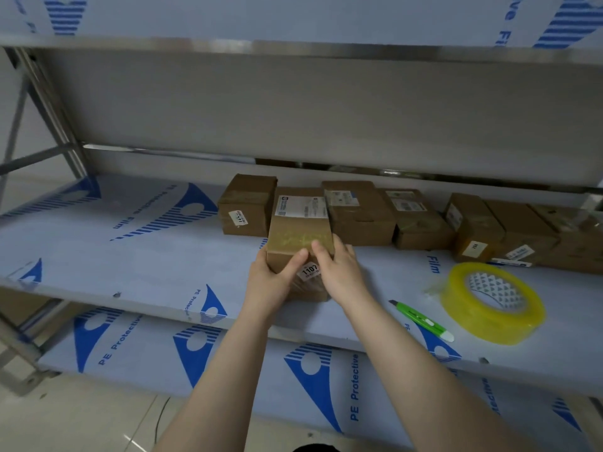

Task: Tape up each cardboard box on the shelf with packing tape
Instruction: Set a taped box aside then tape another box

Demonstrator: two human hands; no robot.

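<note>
BODY: person, two arms in view | left hand (pixel 272 278): bare | right hand (pixel 339 272): bare | left forearm (pixel 212 370): bare along its whole visible length, enters at 7 o'clock | right forearm (pixel 424 363): same, enters at 5 o'clock | dark patch (pixel 313 447): rounded, bottom edge at 6 o'clock, clothing or not cannot be told

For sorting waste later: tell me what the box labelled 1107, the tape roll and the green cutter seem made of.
Box labelled 1107: brown cardboard, matte, a glossy tape strip across its top. Tape roll: yellowish see-through plastic film, shiny, on a white patterned core, probably card. Green cutter: smooth plastic by its look, with a white end.
</note>
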